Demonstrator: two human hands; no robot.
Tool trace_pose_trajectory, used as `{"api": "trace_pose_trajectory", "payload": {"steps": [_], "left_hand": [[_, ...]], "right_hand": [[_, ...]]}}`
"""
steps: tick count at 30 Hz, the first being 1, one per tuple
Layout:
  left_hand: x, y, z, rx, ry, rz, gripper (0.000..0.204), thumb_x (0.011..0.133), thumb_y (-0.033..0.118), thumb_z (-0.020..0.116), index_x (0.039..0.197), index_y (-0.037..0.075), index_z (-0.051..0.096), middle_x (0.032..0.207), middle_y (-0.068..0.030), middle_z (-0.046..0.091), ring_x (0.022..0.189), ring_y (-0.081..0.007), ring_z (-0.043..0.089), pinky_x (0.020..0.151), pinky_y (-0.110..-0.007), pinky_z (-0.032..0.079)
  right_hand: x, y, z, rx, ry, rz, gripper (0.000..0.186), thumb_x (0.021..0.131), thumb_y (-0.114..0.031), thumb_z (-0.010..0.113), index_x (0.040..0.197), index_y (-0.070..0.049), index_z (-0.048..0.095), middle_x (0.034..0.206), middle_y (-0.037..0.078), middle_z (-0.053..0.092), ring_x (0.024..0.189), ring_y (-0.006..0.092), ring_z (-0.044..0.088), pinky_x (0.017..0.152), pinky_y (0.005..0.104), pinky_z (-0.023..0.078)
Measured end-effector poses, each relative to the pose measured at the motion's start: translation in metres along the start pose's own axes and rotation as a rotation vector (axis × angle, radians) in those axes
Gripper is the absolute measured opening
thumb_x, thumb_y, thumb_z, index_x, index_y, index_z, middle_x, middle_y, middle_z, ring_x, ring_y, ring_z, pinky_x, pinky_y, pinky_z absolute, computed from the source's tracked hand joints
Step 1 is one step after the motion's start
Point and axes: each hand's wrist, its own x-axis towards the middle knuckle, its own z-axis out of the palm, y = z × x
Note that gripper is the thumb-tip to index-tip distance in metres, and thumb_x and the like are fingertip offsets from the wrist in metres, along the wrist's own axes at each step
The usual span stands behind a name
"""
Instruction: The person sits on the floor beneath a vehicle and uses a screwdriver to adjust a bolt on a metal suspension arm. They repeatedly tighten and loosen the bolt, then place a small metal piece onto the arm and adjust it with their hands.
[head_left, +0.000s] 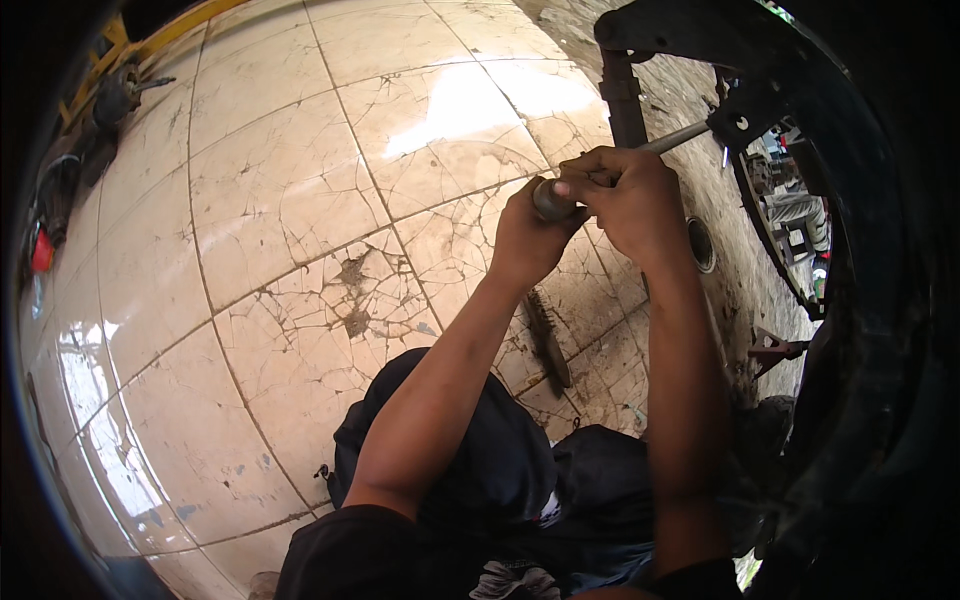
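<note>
The left hand (pixel 530 240) was curled closed around a round grey metal part (pixel 551 201), above the tiled floor (pixel 270 190); the right hand (pixel 636 205), fingers bent, had its thumb against it, its full grip impossible to tell; it hid the near end of a metal rod (pixel 680 136) reaching toward a dark frame (pixel 705 38), which crowded the right side; a dark bar (pixel 546 347) lay between the forearms.

Smooth grey metal rod (pixel 678 137), dull metallic cylinder (pixel 552 201), glossy cracked floor tiles (pixel 280 215) and matt dark cloth trousers (pixel 500 450)
</note>
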Motion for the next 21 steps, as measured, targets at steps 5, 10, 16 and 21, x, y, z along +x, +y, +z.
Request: {"api": "trace_pose_trajectory", "payload": {"steps": [5, 10, 16, 21], "left_hand": [[0.000, -0.013, 0.000, -0.056, 0.033, 0.082, 0.035, 0.088, 0.012, 0.086, 0.117, -0.001, 0.070, 0.103, -0.0135, 0.079, 0.091, -0.0222, 0.075, 0.082, -0.037, 0.058], [0.000, -0.006, -0.006, 0.021, 0.012, 0.012, 0.035, 0.088, 0.013, 0.087, 0.115, -0.001, 0.070, 0.101, -0.0148, 0.079, 0.090, -0.0230, 0.074, 0.081, -0.038, 0.058], [0.000, -0.005, 0.000, 0.000, 0.027, 0.055, 0.028, 0.089, 0.010, 0.082, 0.114, 0.000, 0.072, 0.099, -0.0125, 0.079, 0.089, -0.0203, 0.074, 0.078, -0.037, 0.057], [-0.003, -0.001, -0.003, -0.034, 0.026, 0.033, 0.024, 0.091, 0.006, 0.077, 0.114, 0.001, 0.073, 0.099, -0.0097, 0.079, 0.088, -0.0174, 0.073, 0.078, -0.035, 0.058]], "right_hand": [[-0.004, -0.001, 0.011, 0.119, -0.017, 0.028, 0.020, 0.089, -0.017, 0.088, 0.104, -0.005, 0.084, 0.083, 0.008, 0.080, 0.075, 0.0123, 0.073, 0.071, 0.0295, 0.056], [-0.010, 0.001, 0.003, 0.013, -0.054, 0.018, 0.020, 0.090, -0.021, 0.087, 0.103, -0.005, 0.084, 0.086, 0.008, 0.081, 0.076, 0.0137, 0.073, 0.071, 0.0308, 0.057], [0.003, -0.001, 0.021, -0.019, 0.033, -0.048, 0.018, 0.091, -0.021, 0.085, 0.101, -0.006, 0.084, 0.089, 0.009, 0.082, 0.081, 0.0182, 0.077, 0.077, 0.0322, 0.060], [-0.013, -0.020, 0.019, 0.062, -0.016, -0.034, 0.019, 0.092, -0.014, 0.081, 0.107, -0.003, 0.083, 0.088, 0.010, 0.081, 0.078, 0.0156, 0.075, 0.077, 0.0321, 0.061]]}}
